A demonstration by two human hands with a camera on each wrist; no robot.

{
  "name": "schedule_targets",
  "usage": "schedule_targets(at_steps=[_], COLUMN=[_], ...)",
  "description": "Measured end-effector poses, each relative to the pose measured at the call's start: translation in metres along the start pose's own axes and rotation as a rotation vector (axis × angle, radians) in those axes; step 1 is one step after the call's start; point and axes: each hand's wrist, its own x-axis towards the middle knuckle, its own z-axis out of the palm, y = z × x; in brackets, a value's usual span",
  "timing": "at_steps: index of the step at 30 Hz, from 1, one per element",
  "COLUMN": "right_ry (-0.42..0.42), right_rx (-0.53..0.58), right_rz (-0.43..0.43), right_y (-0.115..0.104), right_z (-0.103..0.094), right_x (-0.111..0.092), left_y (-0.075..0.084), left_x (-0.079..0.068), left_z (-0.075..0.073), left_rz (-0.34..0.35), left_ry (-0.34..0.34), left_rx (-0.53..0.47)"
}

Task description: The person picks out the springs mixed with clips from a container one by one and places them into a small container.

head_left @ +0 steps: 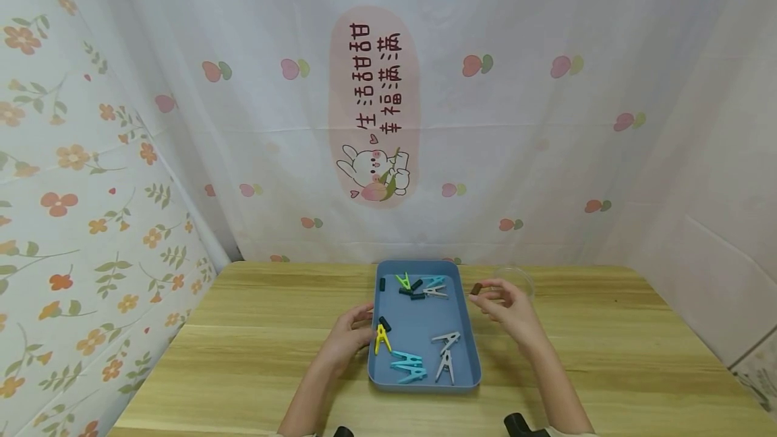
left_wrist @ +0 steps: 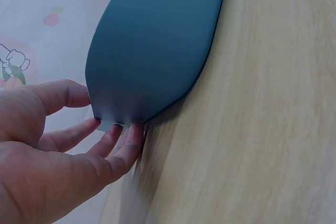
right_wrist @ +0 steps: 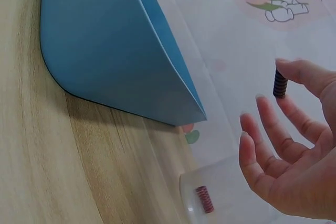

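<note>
My right hand [head_left: 506, 305] pinches a dark ribbed spring [right_wrist: 280, 84] between thumb and index finger, just off the tray's right side. Its other fingers are spread and hold nothing. My left hand [head_left: 349, 339] grips the left wall of the blue tray [head_left: 421, 322], thumb at the rim and fingers against the outside. Inside the tray, several dark springs [head_left: 418, 297] lie near a green clip [head_left: 403, 280], a blue clip [head_left: 434, 280] and a pale clip [head_left: 434, 291]. Nearer me are a yellow clip [head_left: 382, 340], blue clips [head_left: 408, 360] and grey clips [head_left: 446, 366].
Behind my right hand stands a clear round container [head_left: 527, 282]; in the right wrist view a reddish spring [right_wrist: 205, 199] shows in it. The wooden table [head_left: 267, 329] ends at a printed curtain [head_left: 522, 120], with a floral curtain [head_left: 91, 221] along the left.
</note>
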Motion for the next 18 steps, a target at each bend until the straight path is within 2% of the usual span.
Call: schedule_targets(at_steps=[10,18], right_ry=[0.026,0.016], right_rx=[0.022,0.032], right_rz=[0.005,0.009], right_y=[0.0009,0.0023], right_z=[-0.0052,-0.0095], right_x=[-0.0009,-0.0003], left_y=[0.0010,0.0016], left_x=[0.0002,-0.0003], left_z=[0.0004,0.0004], left_rz=[-0.007,-0.001], left_ry=[0.003,0.007], left_rx=[-0.002,0.001])
